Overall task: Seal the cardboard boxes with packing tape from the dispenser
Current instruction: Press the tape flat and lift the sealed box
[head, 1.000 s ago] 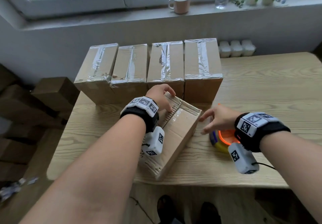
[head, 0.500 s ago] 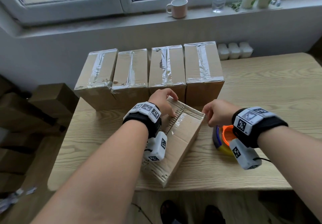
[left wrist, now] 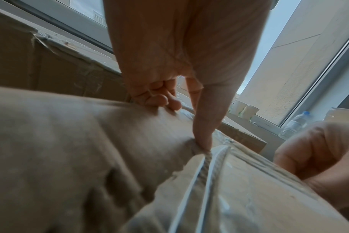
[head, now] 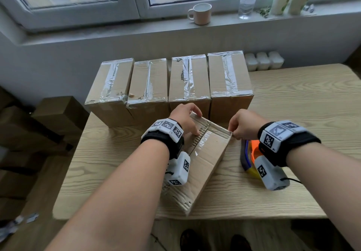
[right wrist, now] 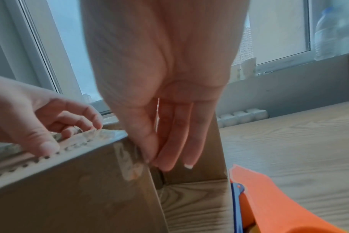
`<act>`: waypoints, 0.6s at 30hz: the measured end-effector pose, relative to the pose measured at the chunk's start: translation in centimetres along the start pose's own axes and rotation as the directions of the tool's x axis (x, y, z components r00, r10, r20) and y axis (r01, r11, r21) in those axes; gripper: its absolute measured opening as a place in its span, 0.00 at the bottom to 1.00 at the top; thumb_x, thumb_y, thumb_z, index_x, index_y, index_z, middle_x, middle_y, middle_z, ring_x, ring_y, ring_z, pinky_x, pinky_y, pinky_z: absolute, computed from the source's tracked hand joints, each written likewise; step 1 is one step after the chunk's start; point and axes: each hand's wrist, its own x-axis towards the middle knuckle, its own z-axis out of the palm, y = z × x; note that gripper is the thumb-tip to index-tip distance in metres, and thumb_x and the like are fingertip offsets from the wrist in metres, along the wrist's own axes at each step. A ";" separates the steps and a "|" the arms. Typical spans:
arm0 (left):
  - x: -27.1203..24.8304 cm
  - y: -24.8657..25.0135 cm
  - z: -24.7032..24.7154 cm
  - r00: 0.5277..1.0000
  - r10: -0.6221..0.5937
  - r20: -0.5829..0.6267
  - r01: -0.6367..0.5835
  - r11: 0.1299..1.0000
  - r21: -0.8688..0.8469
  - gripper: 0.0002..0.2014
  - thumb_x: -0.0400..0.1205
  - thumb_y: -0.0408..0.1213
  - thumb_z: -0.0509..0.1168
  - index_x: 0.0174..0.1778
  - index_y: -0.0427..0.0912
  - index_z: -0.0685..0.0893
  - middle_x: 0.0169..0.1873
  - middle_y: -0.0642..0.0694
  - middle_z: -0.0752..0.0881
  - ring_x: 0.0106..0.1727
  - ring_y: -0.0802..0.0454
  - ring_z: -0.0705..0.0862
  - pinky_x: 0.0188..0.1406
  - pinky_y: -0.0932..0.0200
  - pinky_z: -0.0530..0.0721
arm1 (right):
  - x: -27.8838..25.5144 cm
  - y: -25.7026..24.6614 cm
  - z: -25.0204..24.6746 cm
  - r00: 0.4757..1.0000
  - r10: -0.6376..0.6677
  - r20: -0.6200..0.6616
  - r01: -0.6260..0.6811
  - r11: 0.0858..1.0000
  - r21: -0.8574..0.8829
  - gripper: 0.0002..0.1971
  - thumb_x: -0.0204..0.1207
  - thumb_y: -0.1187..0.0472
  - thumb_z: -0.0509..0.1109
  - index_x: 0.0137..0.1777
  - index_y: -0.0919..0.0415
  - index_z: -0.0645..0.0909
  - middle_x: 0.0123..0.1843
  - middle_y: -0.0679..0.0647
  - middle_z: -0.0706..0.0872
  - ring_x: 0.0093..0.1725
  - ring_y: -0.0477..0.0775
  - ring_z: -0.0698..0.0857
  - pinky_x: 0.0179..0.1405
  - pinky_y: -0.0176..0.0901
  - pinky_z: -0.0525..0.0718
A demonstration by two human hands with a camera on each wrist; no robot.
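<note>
Front box: plain brown cardboard, glossy clear tape seen over its seam.
4 sealed boxes: brown, striped with silvery clear tape.
Tape dispenser: orange, edged in blue and yellow.
Table: pale wood grain.
Wristbands: black, fitted with white blocks printed in black-and-white square codes.
Mug: cream.

Right hand fingers pinch box corner; dispenser beside.
</note>
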 end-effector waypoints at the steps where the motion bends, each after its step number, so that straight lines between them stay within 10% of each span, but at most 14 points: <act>1: 0.0 0.0 0.0 1.000 -0.001 -0.001 0.001 1.000 0.001 0.25 0.65 0.30 0.81 0.53 0.55 0.81 0.58 0.50 0.75 0.59 0.46 0.78 0.51 0.55 0.79 | 0.0 -0.2 0.1 0.999 -0.007 -0.040 0.004 0.998 -0.060 0.12 0.70 0.68 0.71 0.34 0.48 0.84 0.36 0.47 0.85 0.42 0.51 0.83 0.41 0.39 0.80; 11: 0.5 -0.3 0.6 0.998 -0.014 -0.058 0.016 0.999 0.030 0.26 0.63 0.30 0.82 0.51 0.55 0.81 0.59 0.48 0.76 0.61 0.46 0.77 0.58 0.51 0.81 | -0.7 0.1 0.6 1.000 -0.007 0.013 0.004 0.968 0.253 0.13 0.68 0.67 0.76 0.49 0.49 0.90 0.40 0.46 0.90 0.45 0.47 0.87 0.48 0.41 0.86; 18: 0.5 -0.5 1.0 0.995 -0.013 -0.100 0.019 0.998 0.057 0.25 0.64 0.33 0.82 0.52 0.55 0.81 0.58 0.49 0.78 0.59 0.47 0.79 0.60 0.51 0.81 | -1.9 -0.6 0.2 1.000 -0.025 0.007 0.023 0.987 0.157 0.22 0.65 0.55 0.82 0.61 0.46 0.87 0.46 0.44 0.90 0.48 0.43 0.87 0.50 0.37 0.83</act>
